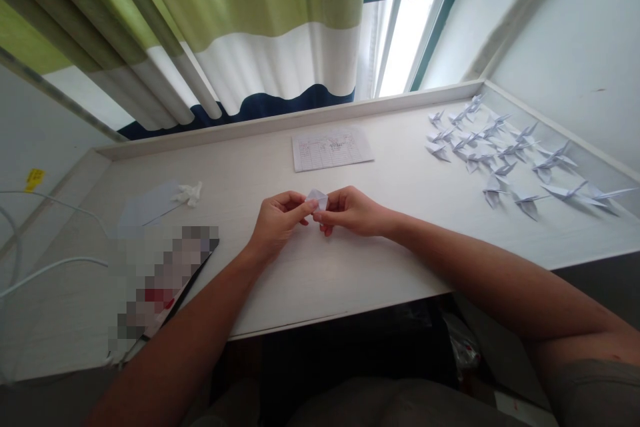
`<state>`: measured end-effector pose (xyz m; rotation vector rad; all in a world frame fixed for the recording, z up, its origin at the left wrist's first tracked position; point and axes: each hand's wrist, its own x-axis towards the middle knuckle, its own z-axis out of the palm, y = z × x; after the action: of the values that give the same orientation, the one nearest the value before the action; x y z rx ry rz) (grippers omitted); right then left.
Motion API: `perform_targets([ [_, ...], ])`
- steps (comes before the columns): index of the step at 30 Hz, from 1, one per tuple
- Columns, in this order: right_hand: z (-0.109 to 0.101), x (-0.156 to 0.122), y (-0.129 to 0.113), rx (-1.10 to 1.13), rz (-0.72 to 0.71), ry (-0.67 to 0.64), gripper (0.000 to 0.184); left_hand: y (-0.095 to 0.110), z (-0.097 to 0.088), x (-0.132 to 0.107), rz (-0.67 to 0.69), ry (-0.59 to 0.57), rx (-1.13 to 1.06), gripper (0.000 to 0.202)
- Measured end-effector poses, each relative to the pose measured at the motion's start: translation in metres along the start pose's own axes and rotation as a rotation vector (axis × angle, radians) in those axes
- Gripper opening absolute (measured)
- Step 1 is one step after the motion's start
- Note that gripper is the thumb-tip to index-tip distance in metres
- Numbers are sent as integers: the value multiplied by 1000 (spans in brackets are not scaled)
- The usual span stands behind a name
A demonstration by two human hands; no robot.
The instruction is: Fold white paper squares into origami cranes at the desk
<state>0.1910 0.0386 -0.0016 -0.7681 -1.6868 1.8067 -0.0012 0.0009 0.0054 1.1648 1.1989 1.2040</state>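
A small piece of folded white paper (317,197) is held over the middle of the white desk (320,280). My left hand (280,217) pinches its left side, with the thumb lying across the front. On the right side, my right hand (350,211) grips the paper between thumb and fingers. The fingertips of both hands hide much of its lower part, so its exact fold shape cannot be made out. Several finished folded paper cranes (520,150) stand grouped at the right of the desk.
A printed sheet (333,149) lies beyond my hands. At the left are flat white paper (150,203), a crumpled tissue (189,195), a blurred-out flat object (170,280) and white cables (55,267). A raised ledge (280,119) runs along the back, below the curtain (280,47).
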Motion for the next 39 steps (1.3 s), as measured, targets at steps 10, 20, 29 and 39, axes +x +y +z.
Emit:
perform_targets([
  [10,-1,-1,-4,-16,3,42,30,-4,3,3,51,35,-42,34],
  [20,-7,-3,-9,75,89,-41,27,-5,2,3,84,105,-72,34],
  [29,-2,-2,-4,-68,31,19,22,-3,6,1,124,132,-19,28],
  [39,-4,-4,-8,-49,58,-3,15,-4,6,1,150,153,-5,27],
])
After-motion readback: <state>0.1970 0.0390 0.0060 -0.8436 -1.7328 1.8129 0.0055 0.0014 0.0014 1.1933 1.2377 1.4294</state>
